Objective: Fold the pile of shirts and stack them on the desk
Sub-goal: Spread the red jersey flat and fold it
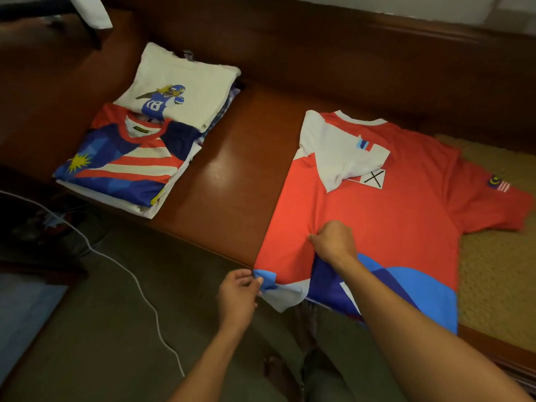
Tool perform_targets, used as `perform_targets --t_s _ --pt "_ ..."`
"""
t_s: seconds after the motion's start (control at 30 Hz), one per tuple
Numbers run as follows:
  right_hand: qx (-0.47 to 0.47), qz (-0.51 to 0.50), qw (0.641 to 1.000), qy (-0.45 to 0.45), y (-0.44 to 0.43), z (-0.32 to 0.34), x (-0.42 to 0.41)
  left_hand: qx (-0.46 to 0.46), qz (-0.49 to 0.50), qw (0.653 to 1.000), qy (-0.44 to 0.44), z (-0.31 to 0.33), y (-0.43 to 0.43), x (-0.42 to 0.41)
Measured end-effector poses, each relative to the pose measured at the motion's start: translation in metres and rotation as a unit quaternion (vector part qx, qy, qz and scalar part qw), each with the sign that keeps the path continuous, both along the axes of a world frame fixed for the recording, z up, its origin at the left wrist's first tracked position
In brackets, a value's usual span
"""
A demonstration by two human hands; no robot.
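A red short-sleeved jersey with white and blue panels (391,216) lies on the glossy brown wooden counter (232,181), its white sleeve folded over the chest. The left hand (237,294) pinches the jersey's light-blue hem corner at the counter's edge. The right hand (333,242) pinches red cloth mid-body, fingers curled. Well apart to the left sit a folded striped flag-print shirt (124,169) and a folded white printed shirt (179,82), each topping a stack.

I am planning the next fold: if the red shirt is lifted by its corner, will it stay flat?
Probably not: the red shirt puckers where the right hand pinches it, and its hem droops over the desk edge, so it looks floppy. It seems light, since the left hand merely pinches the corner. On the glossy desk it may slide.
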State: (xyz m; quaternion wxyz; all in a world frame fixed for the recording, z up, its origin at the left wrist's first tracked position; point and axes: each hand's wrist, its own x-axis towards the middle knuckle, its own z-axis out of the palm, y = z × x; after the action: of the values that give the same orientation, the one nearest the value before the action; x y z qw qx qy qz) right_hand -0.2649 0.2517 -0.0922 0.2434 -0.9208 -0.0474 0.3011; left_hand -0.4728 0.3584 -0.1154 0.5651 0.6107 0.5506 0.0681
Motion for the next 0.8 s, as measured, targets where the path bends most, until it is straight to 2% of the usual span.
perform_targets --t_s 0.2,0.33,0.57,0.67,0.73,0.8 --pt "0.110 -0.070 0.991 -0.023 -0.007 0.011 -0.006 0.033 -0.065 0.997 0.008 -0.004 0.003 -0.006" --pt "0.088 -0.031 0.996 0.010 -0.013 0.009 -0.020 0.005 -0.126 0.992 0.008 -0.015 0.000 -0.013" --pt "0.075 -0.005 0.995 -0.059 -0.022 0.006 -0.026 -0.004 -0.143 0.990 -0.001 -0.032 0.002 -0.021" --pt "0.034 0.067 0.987 -0.144 -0.023 0.011 -0.033 0.000 -0.183 0.983 0.001 -0.036 0.001 -0.027" --pt "0.032 0.171 0.960 -0.221 -0.019 0.014 -0.041 -0.004 -0.202 0.979 0.003 -0.041 0.002 -0.029" --pt "0.028 0.283 0.933 -0.220 -0.007 0.014 -0.045 0.003 -0.210 0.978 0.008 -0.047 0.001 -0.028"
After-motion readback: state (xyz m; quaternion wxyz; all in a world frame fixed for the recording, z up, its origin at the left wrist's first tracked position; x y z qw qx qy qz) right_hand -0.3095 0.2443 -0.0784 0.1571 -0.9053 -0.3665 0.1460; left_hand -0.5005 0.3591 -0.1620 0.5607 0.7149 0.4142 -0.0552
